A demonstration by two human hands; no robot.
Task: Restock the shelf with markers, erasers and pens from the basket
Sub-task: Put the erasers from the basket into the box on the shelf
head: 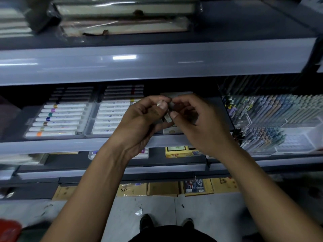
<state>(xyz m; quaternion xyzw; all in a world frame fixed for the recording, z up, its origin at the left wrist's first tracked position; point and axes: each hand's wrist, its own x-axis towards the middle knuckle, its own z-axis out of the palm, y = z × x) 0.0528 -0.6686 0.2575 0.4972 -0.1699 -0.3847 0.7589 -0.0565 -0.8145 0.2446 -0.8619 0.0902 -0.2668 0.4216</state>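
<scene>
Both hands meet over the middle shelf (70, 145). My left hand (141, 119) and my right hand (194, 119) together hold small grey erasers (168, 117), fingers curled around them. How many erasers there are is hidden by the fingers. Beneath the hands a pale eraser box (172, 131) lies on the shelf. To the left are two clear trays of white markers (57, 119), (109, 119). Pens (272, 110) stand in clear racks at the right. A red thing (9, 230) at the bottom left corner may be the basket.
The upper shelf (157, 62) juts out above the hands, with wrapped notebooks (122, 20) on top. Lower shelves hold yellow boxes (181, 151) and brown packs (164, 188). My shoes (146, 222) stand on the grey floor, with scraps of litter.
</scene>
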